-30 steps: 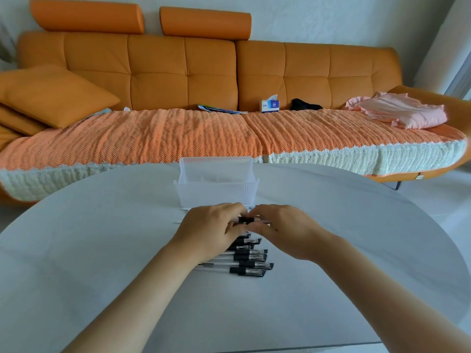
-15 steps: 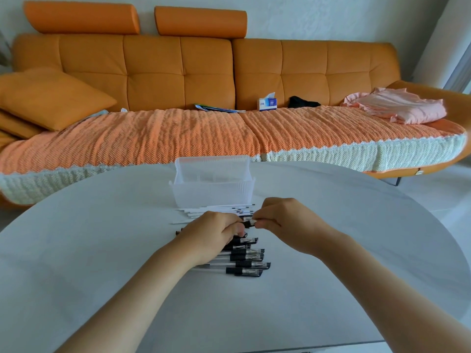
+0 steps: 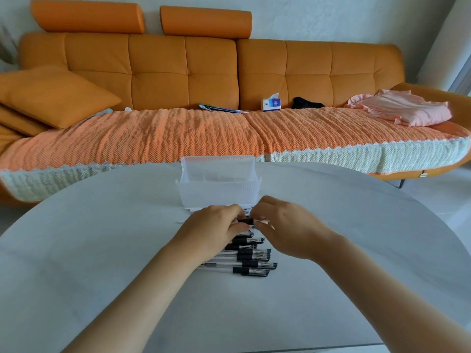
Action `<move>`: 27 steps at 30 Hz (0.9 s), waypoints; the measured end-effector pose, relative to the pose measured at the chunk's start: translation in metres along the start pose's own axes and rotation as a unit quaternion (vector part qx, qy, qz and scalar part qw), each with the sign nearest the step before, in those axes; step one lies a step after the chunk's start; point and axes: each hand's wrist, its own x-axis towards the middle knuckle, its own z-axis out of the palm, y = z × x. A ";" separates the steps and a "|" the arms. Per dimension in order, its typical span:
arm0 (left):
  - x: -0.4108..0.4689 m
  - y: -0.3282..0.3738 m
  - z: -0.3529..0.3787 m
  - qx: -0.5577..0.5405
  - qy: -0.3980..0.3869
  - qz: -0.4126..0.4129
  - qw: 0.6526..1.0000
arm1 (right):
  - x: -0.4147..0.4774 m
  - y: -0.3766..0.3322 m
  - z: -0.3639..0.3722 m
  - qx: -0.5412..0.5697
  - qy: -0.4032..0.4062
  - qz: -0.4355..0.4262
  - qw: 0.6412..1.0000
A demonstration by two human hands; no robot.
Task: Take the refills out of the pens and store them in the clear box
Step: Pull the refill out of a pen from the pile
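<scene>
The left hand point(image 3: 214, 231) and right hand point(image 3: 288, 226) pinch one pen point(image 3: 246, 220) between their fingertips, over the table near the box point(image 3: 219, 189). Its long axis runs left to right, parallel to the other pens point(image 3: 252, 263). Which way its tip points is hidden.

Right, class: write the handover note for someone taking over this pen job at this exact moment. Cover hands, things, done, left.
Hands: left hand and right hand both grip one pen between them.
Things: a row of pens lies on the table under the hands. Loose refills lie just in front of the clear box.
Done: some refills are out.
Left: empty this pen and probably the row, then box all refills. I cannot tell whether any are boxed.
</scene>
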 end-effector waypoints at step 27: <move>-0.013 -0.004 -0.013 0.006 0.042 0.092 0.995 | 0.000 -0.019 -0.009 -0.048 -0.103 0.005 0.994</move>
